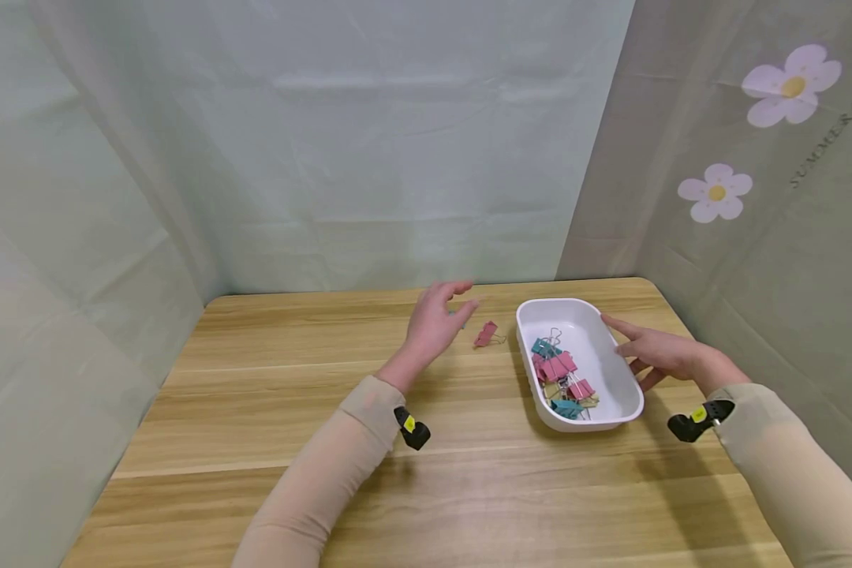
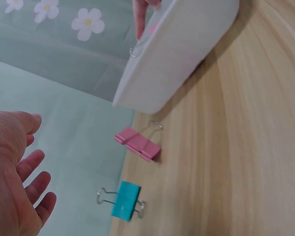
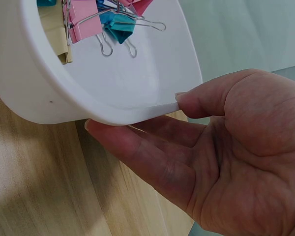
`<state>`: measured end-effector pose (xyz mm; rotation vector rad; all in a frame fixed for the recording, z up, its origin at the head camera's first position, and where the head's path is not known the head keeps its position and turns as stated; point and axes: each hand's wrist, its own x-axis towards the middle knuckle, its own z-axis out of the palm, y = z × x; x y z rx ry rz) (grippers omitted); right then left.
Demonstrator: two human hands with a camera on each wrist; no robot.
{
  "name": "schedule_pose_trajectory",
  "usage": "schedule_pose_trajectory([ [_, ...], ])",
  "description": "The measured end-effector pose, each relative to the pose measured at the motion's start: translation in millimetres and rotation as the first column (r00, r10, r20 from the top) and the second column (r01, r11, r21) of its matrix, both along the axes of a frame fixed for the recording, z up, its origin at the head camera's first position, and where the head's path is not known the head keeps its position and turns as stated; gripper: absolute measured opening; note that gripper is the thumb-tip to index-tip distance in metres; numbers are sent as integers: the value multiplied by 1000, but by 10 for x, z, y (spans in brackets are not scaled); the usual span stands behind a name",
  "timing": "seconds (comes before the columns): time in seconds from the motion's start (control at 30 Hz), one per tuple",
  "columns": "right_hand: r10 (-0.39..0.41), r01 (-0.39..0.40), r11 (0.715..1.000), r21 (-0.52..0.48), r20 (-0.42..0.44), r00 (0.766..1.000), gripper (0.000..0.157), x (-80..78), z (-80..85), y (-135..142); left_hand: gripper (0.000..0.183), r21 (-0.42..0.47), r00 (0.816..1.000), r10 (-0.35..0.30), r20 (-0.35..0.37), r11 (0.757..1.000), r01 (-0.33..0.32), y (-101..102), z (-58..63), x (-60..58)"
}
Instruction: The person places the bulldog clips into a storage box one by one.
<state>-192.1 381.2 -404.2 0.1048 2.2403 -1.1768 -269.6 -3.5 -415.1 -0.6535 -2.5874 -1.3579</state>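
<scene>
My right hand (image 1: 660,353) grips the right rim of a white plastic tray (image 1: 621,386); in the right wrist view the thumb lies over the rim and the fingers (image 3: 137,147) curl beneath it. Inside the tray, pink, teal and pale yellow binder clips are heaped toward its left side. Left of the tray, my left hand (image 1: 429,325) hovers over the table, fingers relaxed and holding nothing. A pink binder clip (image 2: 137,143) lies between that hand and the tray. Beside it is a teal binder clip (image 2: 126,200), mostly hidden behind the left hand in the head view.
The wood-grain table (image 1: 255,394) ends at a back edge close behind the loose clips. Pale green curtains (image 1: 397,158) hang behind it and at both sides, with printed white flowers (image 1: 715,193) on the right. Black wrist cameras are strapped over both sleeves.
</scene>
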Motion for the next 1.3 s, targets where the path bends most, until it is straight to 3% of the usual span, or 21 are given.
schedule_pose_trajectory([
  [0.4,9,-9,1000,-7,-4,1000,77,-16,-10,13,42,-79,999,36,16,996,-34,-17,-127,-49],
  [0.67,9,-9,1000,-5,-1,1000,78,-14,-10,4,37,-183,999,49,19,982,-45,8,-256,-92],
  [0.93,17,-17,1000,-7,-3,1000,78,-16,-3,-3,34,-231,997,68,27,971,-60,54,-346,-97],
  [1.2,9,-9,1000,-3,1,1000,78,-9,-8,-13,28,-270,998,69,6,961,-65,123,-407,-97],
  [1.3,8,-8,1000,-1,0,1000,78,-9,-10,-11,29,-317,998,64,-27,946,-69,155,-422,-103],
])
